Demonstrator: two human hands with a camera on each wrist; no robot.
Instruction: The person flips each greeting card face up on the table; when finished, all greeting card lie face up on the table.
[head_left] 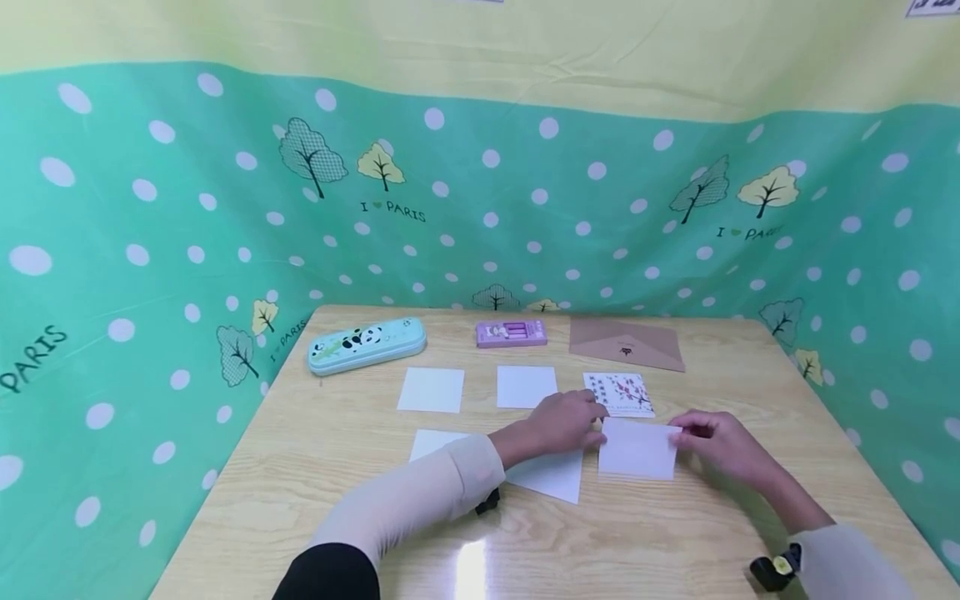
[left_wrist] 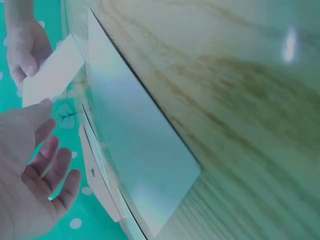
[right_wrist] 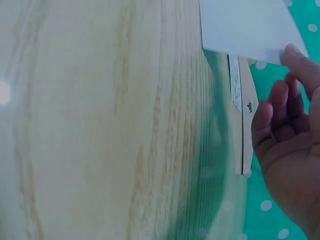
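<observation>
A plain white card (head_left: 637,452) is held up between the two hands, tilted above the table. My left hand (head_left: 566,422) pinches its left edge; in the left wrist view the thumb lies along the card (left_wrist: 54,72) and the other fingers curl loosely. At the opposite edge my right hand (head_left: 722,447) pinches the card between thumb and fingertips, and the same grip shows in the right wrist view. Just behind it lies a card printed with a blossom branch (head_left: 624,394). Partly hidden under the left forearm is a larger white sheet (head_left: 551,479).
Two more white cards, one at the left (head_left: 431,390) and one in the middle (head_left: 527,387), lie flat on the wooden table (head_left: 600,542). Along the back are a panda pencil case (head_left: 367,346), a purple box (head_left: 512,333) and a brown envelope (head_left: 628,343). A dotted green curtain (head_left: 525,183) surrounds the table.
</observation>
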